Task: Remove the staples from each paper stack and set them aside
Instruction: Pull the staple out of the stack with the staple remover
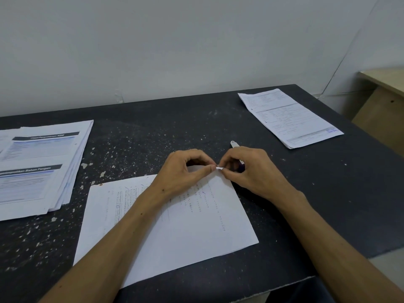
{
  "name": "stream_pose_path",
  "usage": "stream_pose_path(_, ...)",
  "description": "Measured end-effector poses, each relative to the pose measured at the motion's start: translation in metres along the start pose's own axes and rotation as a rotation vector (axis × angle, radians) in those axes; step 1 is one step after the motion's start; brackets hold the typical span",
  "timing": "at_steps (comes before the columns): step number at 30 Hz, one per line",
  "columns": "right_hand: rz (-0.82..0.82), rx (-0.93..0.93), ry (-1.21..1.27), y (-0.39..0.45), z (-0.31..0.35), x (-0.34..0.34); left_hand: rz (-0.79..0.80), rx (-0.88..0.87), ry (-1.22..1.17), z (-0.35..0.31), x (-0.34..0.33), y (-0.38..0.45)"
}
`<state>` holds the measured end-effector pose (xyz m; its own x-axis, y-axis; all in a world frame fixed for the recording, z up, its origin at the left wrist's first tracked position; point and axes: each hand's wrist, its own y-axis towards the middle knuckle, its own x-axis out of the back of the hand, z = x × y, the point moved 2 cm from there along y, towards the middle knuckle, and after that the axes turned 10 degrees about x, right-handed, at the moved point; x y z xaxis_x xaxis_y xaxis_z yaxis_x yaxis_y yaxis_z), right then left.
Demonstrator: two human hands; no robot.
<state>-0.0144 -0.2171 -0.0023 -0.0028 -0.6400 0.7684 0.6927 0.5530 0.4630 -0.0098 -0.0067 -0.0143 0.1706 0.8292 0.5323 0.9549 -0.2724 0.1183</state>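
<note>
A white paper stack [196, 226] with faint handwriting lies in front of me on the dark table. My left hand [185, 171] pinches its far corner between thumb and forefinger. My right hand [247, 171] pinches the same corner from the right side, fingertips almost meeting the left ones. A white-handled tool [235, 145], its tip pointing away from me, pokes out from behind my right hand; its lower part is hidden by the hand. Whether a staple sits in the pinched corner is too small to tell.
A thick pile of printed papers [43, 165] lies at the left edge. Another printed stack [288, 117] lies at the far right of the speckled black table [153, 132]. A wooden desk [384, 101] stands beyond the right edge. A wall runs behind.
</note>
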Motion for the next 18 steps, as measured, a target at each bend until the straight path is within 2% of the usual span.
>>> stream_pose_path(8, -0.062, -0.052, 0.023, -0.0035, -0.0017, -0.0021, -0.011, -0.009, -0.003, -0.0001, 0.0000, 0.0003)
stream_pose_path(18, -0.048, 0.004, -0.020, -0.0026, -0.0018, -0.0030, -0.008, -0.014, 0.009, 0.0012, 0.0000, 0.0006)
